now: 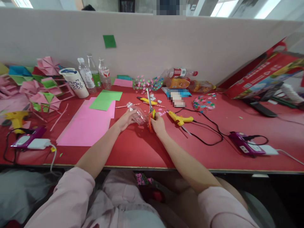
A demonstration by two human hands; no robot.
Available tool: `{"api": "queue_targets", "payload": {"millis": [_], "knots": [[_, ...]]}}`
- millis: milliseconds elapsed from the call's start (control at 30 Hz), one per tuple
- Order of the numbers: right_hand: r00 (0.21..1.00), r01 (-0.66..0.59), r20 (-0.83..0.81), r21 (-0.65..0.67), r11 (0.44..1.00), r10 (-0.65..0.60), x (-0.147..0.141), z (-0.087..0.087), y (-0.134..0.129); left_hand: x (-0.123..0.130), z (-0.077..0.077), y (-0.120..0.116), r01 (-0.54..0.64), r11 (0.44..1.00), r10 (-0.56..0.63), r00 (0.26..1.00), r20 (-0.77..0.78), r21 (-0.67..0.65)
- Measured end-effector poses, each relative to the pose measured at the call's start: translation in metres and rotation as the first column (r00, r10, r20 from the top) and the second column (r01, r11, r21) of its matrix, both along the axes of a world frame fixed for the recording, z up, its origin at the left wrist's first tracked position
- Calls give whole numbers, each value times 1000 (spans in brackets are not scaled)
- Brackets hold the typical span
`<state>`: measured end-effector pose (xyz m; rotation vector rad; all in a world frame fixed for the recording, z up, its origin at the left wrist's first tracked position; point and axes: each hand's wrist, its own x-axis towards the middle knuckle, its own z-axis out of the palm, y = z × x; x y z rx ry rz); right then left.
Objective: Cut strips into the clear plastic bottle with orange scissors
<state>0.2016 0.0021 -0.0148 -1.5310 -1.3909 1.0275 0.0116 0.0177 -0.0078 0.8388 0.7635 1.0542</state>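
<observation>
My left hand [127, 119] is closed around a small clear plastic bottle [138, 116], which lies tilted with its neck toward the back left. In my right hand [158, 123] is a pair of scissors [150, 109] with orange and yellow handles, the blades pointing up and away from me. The scissors are just right of the bottle's end; whether they touch it I cannot tell. Behind the hands lie a yellow utility knife [149, 101] and pink pencils [128, 105]. A yellow glue gun [180, 119] rests right of my right hand.
Pink paper sheets [80, 126] and green paper [104, 100] lie on the left. Upright bottles [104, 76] and a cup [74, 84] stand behind them. Purple power strips [247, 145] with cables sit at both sides. Lying bottles [177, 83] are at the back; a red box [263, 76] leans right.
</observation>
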Motion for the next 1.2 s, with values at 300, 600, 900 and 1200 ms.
{"api": "queue_targets", "payload": {"millis": [300, 600, 900, 1200], "knots": [[981, 88, 161, 117, 989, -106, -7, 12, -12, -6, 5, -1, -6, 1000, 5, 999, -36, -20], [987, 55, 145, 101, 993, -70, -8, 7, -10, 1, 2, -3, -62, 997, 67, 988, -139, 40], [972, -220, -66, 74, 973, 225, -8, 33, -19, 0, 7, 8, -416, 909, 416, 908, -38, 25], [882, -441, 113, -147, 885, 458, 8, 46, -30, -7, 8, 15, -569, 814, 571, 820, -16, -117]]}}
